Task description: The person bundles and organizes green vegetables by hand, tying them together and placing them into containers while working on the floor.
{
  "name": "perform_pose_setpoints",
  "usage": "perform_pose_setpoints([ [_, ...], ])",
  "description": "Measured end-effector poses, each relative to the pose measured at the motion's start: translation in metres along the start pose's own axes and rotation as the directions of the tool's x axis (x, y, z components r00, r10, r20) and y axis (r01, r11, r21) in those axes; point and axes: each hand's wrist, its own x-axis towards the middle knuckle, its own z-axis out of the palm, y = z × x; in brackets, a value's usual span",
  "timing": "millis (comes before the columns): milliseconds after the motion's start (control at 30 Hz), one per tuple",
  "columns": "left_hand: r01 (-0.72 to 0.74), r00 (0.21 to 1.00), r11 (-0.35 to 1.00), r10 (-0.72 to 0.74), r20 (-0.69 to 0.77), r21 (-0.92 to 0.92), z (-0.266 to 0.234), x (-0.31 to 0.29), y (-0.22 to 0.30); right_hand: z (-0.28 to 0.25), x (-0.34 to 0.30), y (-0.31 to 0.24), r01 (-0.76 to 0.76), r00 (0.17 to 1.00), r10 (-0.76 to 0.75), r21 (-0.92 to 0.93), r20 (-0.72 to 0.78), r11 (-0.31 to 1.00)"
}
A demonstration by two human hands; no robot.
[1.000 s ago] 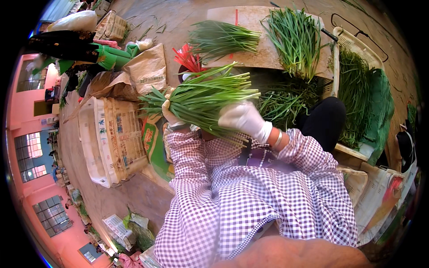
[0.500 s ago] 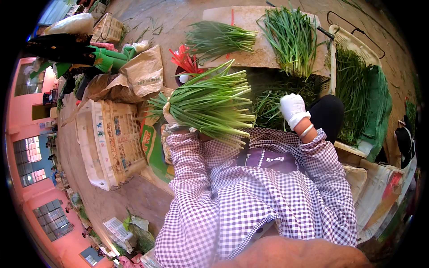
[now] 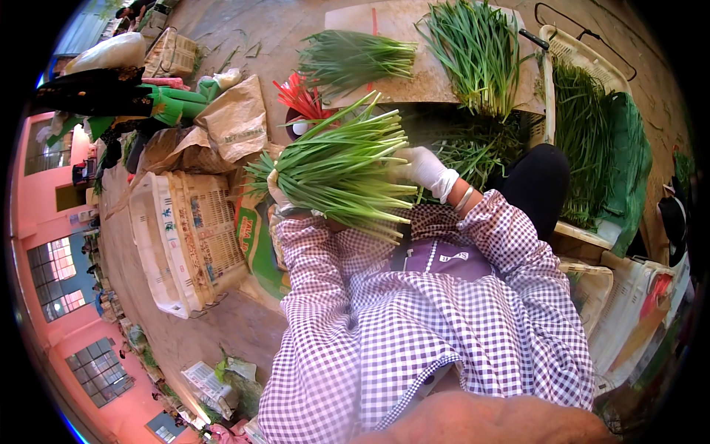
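My left hand (image 3: 279, 194), in a white glove, is closed around the leafy end of a thick bunch of green chives (image 3: 340, 170). The pale stalk ends fan out to the right, across the front of my body. At those ends is my gloved right hand (image 3: 427, 170), its fingertips partly blurred against the stalks, so I cannot tell whether they grip any. Beyond, on a board (image 3: 425, 87), lie a bunch of chives (image 3: 362, 55) at the left and a larger pile of chives (image 3: 477, 55) at the right.
Red ties (image 3: 302, 95) stick out of a dark container beside the board. Loose greens (image 3: 473, 155) lie in shadow below it. At right stands a crate (image 3: 549, 111) of long greens with green cloth. Stacked white crates (image 3: 177, 237) and a brown sack (image 3: 235, 122) are at left.
My right hand has moved left, from a closed pose apart from the bunch to the stalk ends. The left hand keeps its hold on the bunch, nearly in place.
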Motion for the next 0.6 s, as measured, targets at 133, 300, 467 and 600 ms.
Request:
perform_pose_setpoints([
  [133, 0.055, 0.995, 0.998, -0.055, 0.088, -0.004, -0.01, 0.003, 0.004, -0.022, -0.003, 0.001, 0.18, 0.974, -0.183, -0.038, -0.13, 0.983],
  [300, 0.03, 0.999, 0.999, -0.029, 0.035, -0.013, -0.01, 0.004, 0.001, -0.092, -0.026, 0.003, -0.285, 0.922, -0.156, -0.895, -0.354, 0.344],
  [467, 0.059, 0.996, 0.998, -0.058, 0.062, -0.018, -0.025, 0.007, 0.003, -0.045, -0.063, -0.012, 0.299, 0.954, -0.29, -0.381, 0.083, 0.875],
  [600, 0.006, 0.999, 1.0, -0.005, 0.034, -0.013, -0.044, 0.017, 0.004, -0.004, -0.063, -0.014, -0.091, 0.993, 0.07, 0.227, 0.097, 0.97],
])
